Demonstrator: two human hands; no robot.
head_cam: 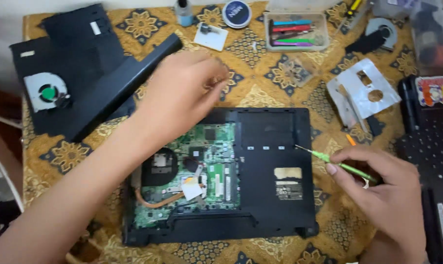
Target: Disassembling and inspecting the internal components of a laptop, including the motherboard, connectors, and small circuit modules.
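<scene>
An opened black laptop base [270, 146] lies upside down on the patterned cloth, its green circuit board [216, 166] and copper heat pipe [155, 201] exposed. My left hand [182, 93] hovers over the laptop's far left corner, fingertips pinched together; whether a small part sits between them I cannot tell. My right hand [383, 186] holds a thin green-handled screwdriver [336, 163] at the laptop's right edge, its tip pointing left over the black cover.
Black cover panels [84, 68] with a cooling fan [46, 92] lie at the far left. A clear box of coloured tools [296, 30], a round tin [236, 13], a metal plate [365, 90], a second fan [382, 30] and a black keyboard [429, 142] surround the laptop.
</scene>
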